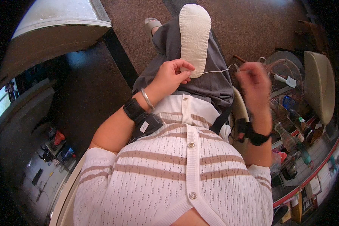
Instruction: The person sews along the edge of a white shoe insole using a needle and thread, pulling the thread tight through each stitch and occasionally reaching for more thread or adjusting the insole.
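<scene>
A cream cloth insole (195, 35) with stitching along its edge lies lengthwise over my grey-trousered thigh. My left hand (170, 77) pinches its near, narrower end between thumb and fingers. From that end a white thread (217, 71) runs out to the right, slightly slack. My right hand (254, 81), blurred by motion, is raised to the right of the insole with its fingers closed on the thread. Whether a needle is in those fingers is too blurred to tell.
On the right stand a beige chair back (320, 88) and a cluttered surface with a clear glass bottle (285, 136), a dark bottle (300, 121) and a white-handled tool (286, 80). A pale-topped table (62, 15) is at the far left, above brown floor (130, 22).
</scene>
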`<state>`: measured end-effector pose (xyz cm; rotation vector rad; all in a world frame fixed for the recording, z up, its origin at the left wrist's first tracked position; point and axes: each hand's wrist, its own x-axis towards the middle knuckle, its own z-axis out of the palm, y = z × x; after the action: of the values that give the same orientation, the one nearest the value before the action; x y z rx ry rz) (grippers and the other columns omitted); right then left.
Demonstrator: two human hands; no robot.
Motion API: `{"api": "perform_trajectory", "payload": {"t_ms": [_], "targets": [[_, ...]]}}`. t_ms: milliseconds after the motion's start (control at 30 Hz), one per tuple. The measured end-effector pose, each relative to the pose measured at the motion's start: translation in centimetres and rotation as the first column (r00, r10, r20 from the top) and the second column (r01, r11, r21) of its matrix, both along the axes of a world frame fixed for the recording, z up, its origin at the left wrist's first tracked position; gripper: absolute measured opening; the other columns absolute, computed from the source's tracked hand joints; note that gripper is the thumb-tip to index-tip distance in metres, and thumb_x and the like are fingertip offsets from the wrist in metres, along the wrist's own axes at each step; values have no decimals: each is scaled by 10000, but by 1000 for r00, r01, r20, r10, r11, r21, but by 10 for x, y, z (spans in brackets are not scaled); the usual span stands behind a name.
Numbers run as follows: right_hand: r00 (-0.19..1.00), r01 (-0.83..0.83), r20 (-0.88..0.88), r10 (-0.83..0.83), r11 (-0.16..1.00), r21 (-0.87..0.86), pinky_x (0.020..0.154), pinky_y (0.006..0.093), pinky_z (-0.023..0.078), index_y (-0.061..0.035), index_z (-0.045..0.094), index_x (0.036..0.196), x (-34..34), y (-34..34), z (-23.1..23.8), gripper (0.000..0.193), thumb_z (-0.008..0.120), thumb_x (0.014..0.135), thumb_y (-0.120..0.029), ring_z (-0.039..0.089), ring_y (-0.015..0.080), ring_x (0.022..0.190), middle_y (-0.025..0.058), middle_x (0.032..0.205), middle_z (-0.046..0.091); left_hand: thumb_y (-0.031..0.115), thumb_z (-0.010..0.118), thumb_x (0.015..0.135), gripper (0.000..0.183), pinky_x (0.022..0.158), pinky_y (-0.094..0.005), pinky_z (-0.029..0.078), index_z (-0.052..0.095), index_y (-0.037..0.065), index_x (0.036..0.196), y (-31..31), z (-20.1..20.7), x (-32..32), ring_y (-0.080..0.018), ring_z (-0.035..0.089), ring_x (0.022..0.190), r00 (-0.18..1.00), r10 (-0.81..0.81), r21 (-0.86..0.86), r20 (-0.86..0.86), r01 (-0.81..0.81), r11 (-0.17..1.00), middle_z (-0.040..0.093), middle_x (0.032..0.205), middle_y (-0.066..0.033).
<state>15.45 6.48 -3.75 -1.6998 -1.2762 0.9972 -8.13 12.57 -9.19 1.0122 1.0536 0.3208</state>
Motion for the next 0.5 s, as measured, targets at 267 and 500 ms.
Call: {"api": "perform_trajectory", "payload": {"t_ms": [267, 500], "targets": [[888, -399, 325, 326, 896, 192, 526, 346, 447, -61, 554, 763, -55, 14, -31, 99, 630, 699, -60, 556, 263, 644, 80, 703, 521, 59, 571, 806, 145, 593, -198, 481, 593, -19, 926, 1, 10, 1, -69, 566, 650, 999, 33, -19, 17, -33, 999, 606, 774, -31], [881, -419, 339, 332, 878, 230, 522, 340, 453, -54, 555, 759, -57, 15, -34, 78, 616, 709, -60, 554, 258, 631, 81, 691, 507, 71, 572, 816, 169, 620, -205, 476, 592, -11, 962, 1, 10, 0, -72, 566, 683, 1000, 14, 2, 6, -14, 1000, 611, 810, -40]]}}
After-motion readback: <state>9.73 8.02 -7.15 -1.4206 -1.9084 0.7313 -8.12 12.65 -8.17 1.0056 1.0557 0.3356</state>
